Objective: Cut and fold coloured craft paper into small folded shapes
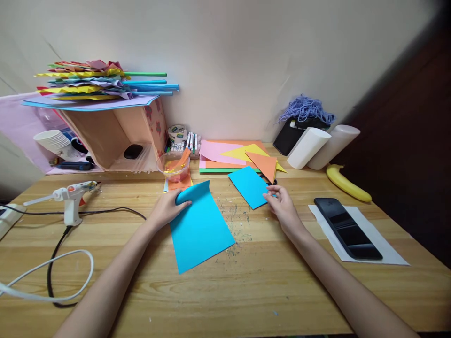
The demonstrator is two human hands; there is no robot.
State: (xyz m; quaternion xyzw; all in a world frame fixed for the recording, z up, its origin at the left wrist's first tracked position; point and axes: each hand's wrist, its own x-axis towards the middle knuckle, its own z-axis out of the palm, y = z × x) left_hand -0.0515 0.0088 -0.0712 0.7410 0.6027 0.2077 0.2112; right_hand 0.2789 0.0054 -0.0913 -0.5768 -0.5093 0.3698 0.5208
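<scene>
My left hand (171, 205) grips the upper left edge of a large blue sheet of paper (200, 230), thumb on top. The sheet's top edge curls up, and its lower part reaches over the table's middle. My right hand (282, 206) is closed at the right corner of a smaller blue piece of paper (247, 187), thumb and fingers pinching it. That piece lies near an orange folded paper (262, 165). Something black peeks out just behind my right fingers, mostly hidden. Small blue and dark scraps dot the wood between the two papers.
Coloured sheets (221, 152) lie at the back, beside a clear bowl (174, 166) of paper strips. A glue gun (73, 202) and cables occupy the left. On the right are a phone (347, 227), a banana (347, 184) and white rolls (308, 148). A box (116, 136) holds paper flowers on top.
</scene>
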